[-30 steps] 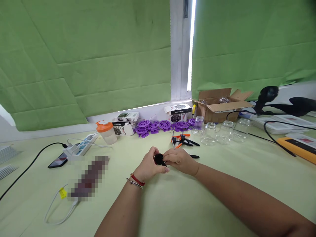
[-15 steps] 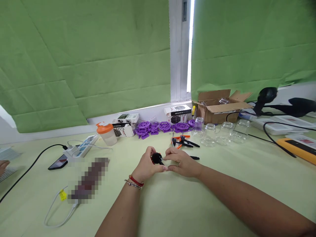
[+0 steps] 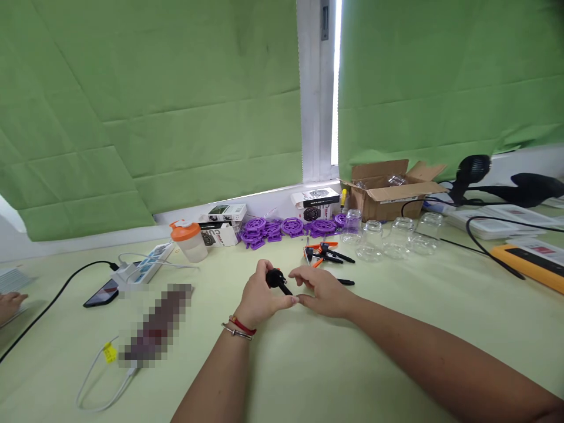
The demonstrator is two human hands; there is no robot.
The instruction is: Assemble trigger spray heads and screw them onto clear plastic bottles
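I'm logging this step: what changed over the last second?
The black part in the left hand has turned, showing more stem; the right hand has drawn its fingers off the round end. Another person's hand has entered at far left. The brown box stayed put.

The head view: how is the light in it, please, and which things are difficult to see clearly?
In the head view, glare whitens the gap between the green blinds; in the same view, the black part in the left hand shows little fine detail, glass jars have faint edges, and one object on the table is masked by blocky pixels.
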